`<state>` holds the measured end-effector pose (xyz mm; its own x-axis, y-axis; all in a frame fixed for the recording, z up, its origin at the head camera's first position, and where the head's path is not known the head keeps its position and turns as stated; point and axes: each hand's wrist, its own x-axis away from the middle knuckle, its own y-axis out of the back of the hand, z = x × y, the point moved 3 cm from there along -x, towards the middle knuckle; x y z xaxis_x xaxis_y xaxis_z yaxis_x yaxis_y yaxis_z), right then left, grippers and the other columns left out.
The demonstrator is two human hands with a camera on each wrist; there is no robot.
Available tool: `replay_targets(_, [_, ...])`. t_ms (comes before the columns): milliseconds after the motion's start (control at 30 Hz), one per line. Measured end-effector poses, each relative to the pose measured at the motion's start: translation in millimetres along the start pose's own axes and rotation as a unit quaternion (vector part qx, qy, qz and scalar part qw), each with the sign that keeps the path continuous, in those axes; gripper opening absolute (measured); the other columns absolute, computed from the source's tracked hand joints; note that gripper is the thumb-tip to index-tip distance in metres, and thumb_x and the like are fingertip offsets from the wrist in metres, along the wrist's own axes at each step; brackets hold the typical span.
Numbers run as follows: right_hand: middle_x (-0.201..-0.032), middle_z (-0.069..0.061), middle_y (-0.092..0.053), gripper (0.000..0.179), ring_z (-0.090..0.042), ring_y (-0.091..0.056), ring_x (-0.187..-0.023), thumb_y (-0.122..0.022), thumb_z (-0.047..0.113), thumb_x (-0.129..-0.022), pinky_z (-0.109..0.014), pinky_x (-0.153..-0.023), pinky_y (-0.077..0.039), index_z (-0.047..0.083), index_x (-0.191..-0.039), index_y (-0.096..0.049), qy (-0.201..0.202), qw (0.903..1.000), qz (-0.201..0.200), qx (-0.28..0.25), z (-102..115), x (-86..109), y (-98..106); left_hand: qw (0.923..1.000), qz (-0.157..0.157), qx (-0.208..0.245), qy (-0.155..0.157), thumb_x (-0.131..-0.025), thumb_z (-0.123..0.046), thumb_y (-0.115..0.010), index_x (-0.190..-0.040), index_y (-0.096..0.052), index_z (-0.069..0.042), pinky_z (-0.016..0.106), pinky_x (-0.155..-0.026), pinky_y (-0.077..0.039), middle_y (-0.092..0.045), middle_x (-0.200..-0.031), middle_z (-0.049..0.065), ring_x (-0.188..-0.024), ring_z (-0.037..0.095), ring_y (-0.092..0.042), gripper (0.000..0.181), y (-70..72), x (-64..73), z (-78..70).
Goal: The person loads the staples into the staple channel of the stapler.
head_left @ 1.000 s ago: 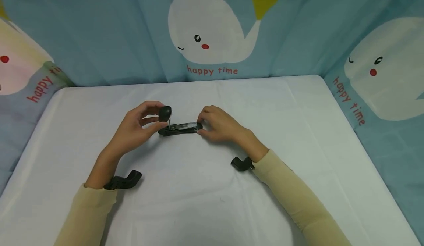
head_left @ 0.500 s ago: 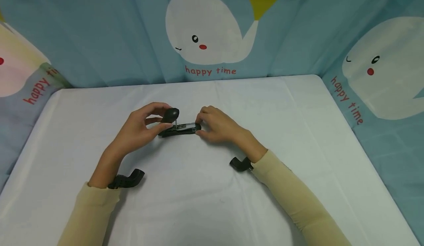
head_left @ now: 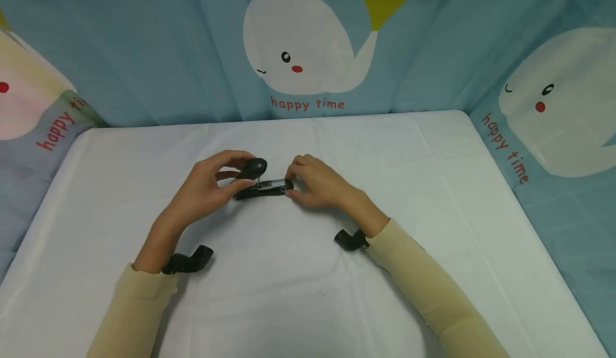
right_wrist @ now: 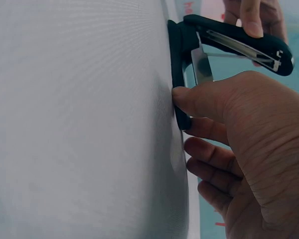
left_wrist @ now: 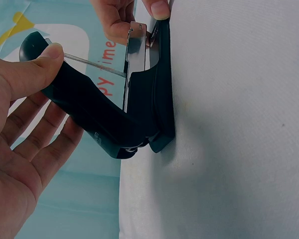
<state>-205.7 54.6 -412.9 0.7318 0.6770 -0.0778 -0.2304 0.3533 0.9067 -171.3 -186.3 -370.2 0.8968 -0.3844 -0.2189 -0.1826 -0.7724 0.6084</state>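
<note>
A black stapler [head_left: 270, 189] rests on the white table with its top cover [head_left: 254, 168] swung up from the base. My left hand [head_left: 204, 184] holds that cover, thumb on one side and fingers on the other. In the left wrist view a thin spring rod [left_wrist: 92, 64] runs from the raised cover to the metal staple channel [left_wrist: 135, 52]. My right hand [head_left: 320, 182] pinches the far end of the base [right_wrist: 177, 64] between thumb and index finger. Whether staples lie in the channel I cannot tell.
White cloth covers the table [head_left: 298, 283]. A blue curtain [head_left: 183, 53] with printed whales hangs behind it and along the sides. Black wrist mounts [head_left: 189, 260] stick out from both sleeve ends.
The left hand has moved slightly right and tipped the stapler's cover rightward, lower over the base. The right hand stays in its place on the base's end.
</note>
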Motion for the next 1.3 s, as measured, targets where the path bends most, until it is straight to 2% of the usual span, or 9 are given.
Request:
replay_targets(233, [-0.108,0.001,-0.062,0.025,-0.017,-0.055,-0.104,-0.071,0.035,-0.092,-0.034,-0.096,-0.048,0.016,-0.109,-0.069,0.001,1.0,-0.004,-0.001,-0.6,-0.2,-0.2,0.9999,0.0,-0.006,-0.012,-0.085,-0.011,-0.081,-0.131,-0.062,-0.026,0.034,-0.092,-0.061,-0.068,-0.125,-0.003,-0.112,0.009,-0.066,0.052,-3.6,-1.1,0.9])
replay_targets(567, [-0.11,0.003,-0.065,0.022,-0.016,-0.057,-0.107,-0.071,0.033,-0.092,-0.033,-0.1,-0.047,0.017,-0.107,-0.07,0.018,0.9997,-0.015,-0.004,1.8,-0.8,-0.7,0.9989,0.0,-0.036,-0.03,-0.084,-0.012,-0.082,-0.132,-0.064,-0.027,0.032,-0.09,-0.061,-0.068,-0.126,-0.004,-0.112,0.013,-0.068,0.053,-8.8,0.3,-1.2])
replay_targets(800, [-0.11,0.004,-0.066,0.023,-0.015,-0.057,-0.108,-0.072,0.033,-0.091,-0.033,-0.1,-0.048,0.017,-0.107,-0.07,0.011,0.9998,-0.014,0.003,2.7,1.1,1.1,0.9928,-0.004,-0.099,-0.067,-0.085,-0.014,-0.082,-0.134,-0.064,-0.022,0.032,-0.085,-0.06,-0.07,-0.124,-0.003,-0.103,0.013,-0.071,0.053,-15.9,-0.8,-8.9])
replay_targets(933, [-0.111,0.001,-0.065,0.023,-0.018,-0.057,-0.11,-0.072,0.032,-0.091,-0.036,-0.103,-0.048,0.015,-0.108,-0.07,0.008,0.9999,-0.01,0.003,3.4,0.0,1.6,0.9915,-0.007,-0.113,-0.063,-0.086,-0.017,-0.082,-0.134,-0.065,-0.023,0.035,-0.09,-0.057,-0.071,-0.122,-0.003,-0.108,0.013,-0.069,0.052,-19.2,-1.1,-10.3])
replay_targets(1067, [-0.108,0.002,-0.065,0.023,-0.016,-0.057,-0.107,-0.072,0.032,-0.091,-0.035,-0.099,-0.048,0.016,-0.107,-0.07,0.006,0.9999,-0.009,0.0,3.7,-0.9,1.2,0.9917,-0.006,-0.115,-0.059,-0.086,-0.017,-0.081,-0.135,-0.065,-0.024,0.037,-0.098,-0.055,-0.071,-0.124,-0.004,-0.116,0.015,-0.066,0.052,-21.6,-1.0,-9.4])
replay_targets(1300, [-0.109,0.002,-0.064,0.023,-0.016,-0.057,-0.106,-0.071,0.033,-0.092,-0.034,-0.098,-0.049,0.015,-0.106,-0.07,0.012,0.9998,-0.013,0.0,2.5,-0.4,0.5,0.9909,-0.001,-0.127,-0.046,-0.088,-0.016,-0.079,-0.135,-0.064,-0.025,0.038,-0.1,-0.054,-0.069,-0.126,-0.002,-0.119,0.017,-0.064,0.05,-27.1,0.6,-9.3])
